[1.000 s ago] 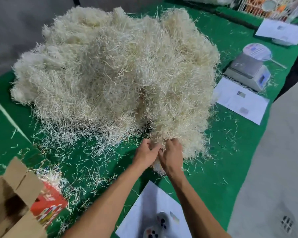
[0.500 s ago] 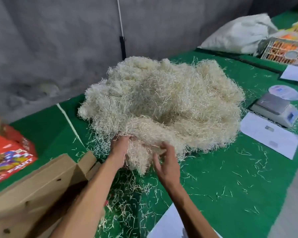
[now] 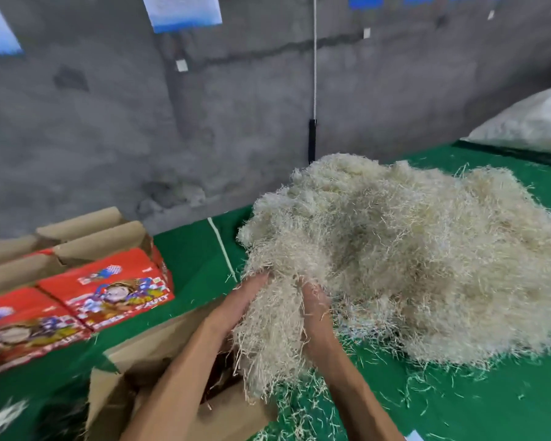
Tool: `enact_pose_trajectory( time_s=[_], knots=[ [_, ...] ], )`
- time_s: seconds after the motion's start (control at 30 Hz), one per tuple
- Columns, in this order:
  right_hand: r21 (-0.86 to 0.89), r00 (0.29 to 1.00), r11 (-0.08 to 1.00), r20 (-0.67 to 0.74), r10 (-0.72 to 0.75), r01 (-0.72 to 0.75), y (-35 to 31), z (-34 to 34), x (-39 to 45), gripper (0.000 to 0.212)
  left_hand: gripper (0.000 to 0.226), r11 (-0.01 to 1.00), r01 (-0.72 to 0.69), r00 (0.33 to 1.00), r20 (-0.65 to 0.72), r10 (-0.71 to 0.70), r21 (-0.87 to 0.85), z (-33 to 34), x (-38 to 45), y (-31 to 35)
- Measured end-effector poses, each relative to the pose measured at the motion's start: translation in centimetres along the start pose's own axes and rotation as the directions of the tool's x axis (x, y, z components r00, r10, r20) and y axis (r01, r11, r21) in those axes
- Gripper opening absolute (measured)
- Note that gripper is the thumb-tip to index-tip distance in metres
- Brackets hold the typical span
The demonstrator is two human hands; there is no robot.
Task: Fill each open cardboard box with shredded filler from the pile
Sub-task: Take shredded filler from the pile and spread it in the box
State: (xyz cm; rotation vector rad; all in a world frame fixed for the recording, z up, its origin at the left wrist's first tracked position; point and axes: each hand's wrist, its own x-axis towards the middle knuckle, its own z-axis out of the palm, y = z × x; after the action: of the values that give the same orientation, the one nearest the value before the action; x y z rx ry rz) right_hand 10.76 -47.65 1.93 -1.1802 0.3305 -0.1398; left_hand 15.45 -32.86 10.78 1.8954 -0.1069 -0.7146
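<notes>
- Green cloth (image 3: pixel 191 249) covers my table.
- Grey concrete wall (image 3: pixel 109 122) stands far behind.
- White sack (image 3: pixel 528 125) lies far right.
- White cord (image 3: pixel 315 58) hangs down that wall.

The fingertips of both hands are buried in the pale shredded filler clump (image 3: pixel 268 329); the near brown open cardboard box (image 3: pixel 147 351) is cut off below.
</notes>
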Motion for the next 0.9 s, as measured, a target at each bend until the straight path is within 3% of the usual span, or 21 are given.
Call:
enact_pose_trajectory(
  time_s=[0.07,0.13,0.23,0.3,0.37,0.57,0.67,0.77,0.9],
  knots=[
    [0.065,0.994,0.998,-0.104,0.028,-0.021,-0.3,1.0,1.1,0.068,0.072,0.998,0.044,0.983,-0.178,-0.034,0.052,-1.4,1.1,-0.4],
    [0.030,0.982,0.997,-0.178,-0.065,0.071,-0.8,1.0,2.5,0.063,0.059,0.998,0.061,0.923,-0.380,-0.055,0.003,-3.0,2.2,-0.5],
    [-0.037,0.963,0.985,-0.207,-0.172,0.167,-2.2,0.6,3.9,0.066,0.049,0.998,-0.014,0.868,-0.496,-0.022,-0.069,-6.0,3.1,-1.1],
    [-0.068,0.951,0.985,-0.257,-0.172,0.159,-3.2,-0.3,4.8,0.059,0.028,0.986,-0.091,0.829,-0.560,-0.004,-0.142,-7.4,2.7,-1.2],
    [-0.067,0.943,0.986,-0.289,-0.166,0.153,-3.3,-1.1,6.0,0.052,0.021,0.956,-0.151,0.766,-0.641,-0.047,-0.250,-8.7,2.2,-1.1],
    [0.157,0.843,0.987,-0.529,0.102,-0.022,-2.4,-4.3,8.6,0.041,0.019,0.859,-0.214,0.743,-0.648,-0.166,-0.466,-12.1,0.5,-1.4],
    [0.226,0.798,0.971,-0.569,0.200,-0.082,-2.1,-5.5,8.8,0.044,0.029,0.752,-0.271,0.784,-0.592,-0.190,-0.601,-12.9,-0.1,-0.9],
    [0.226,0.823,0.957,-0.498,0.273,-0.181,-1.9,-4.6,8.4,0.036,0.048,0.703,-0.301,0.848,-0.518,-0.110,-0.644,-12.1,1.0,-0.9],
    [0.196,0.931,0.955,-0.250,0.267,-0.222,-2.6,-1.4,6.7,0.028,0.053,0.710,-0.186,0.855,-0.467,-0.224,-0.680,-7.4,1.6,-0.7]
  ],
)
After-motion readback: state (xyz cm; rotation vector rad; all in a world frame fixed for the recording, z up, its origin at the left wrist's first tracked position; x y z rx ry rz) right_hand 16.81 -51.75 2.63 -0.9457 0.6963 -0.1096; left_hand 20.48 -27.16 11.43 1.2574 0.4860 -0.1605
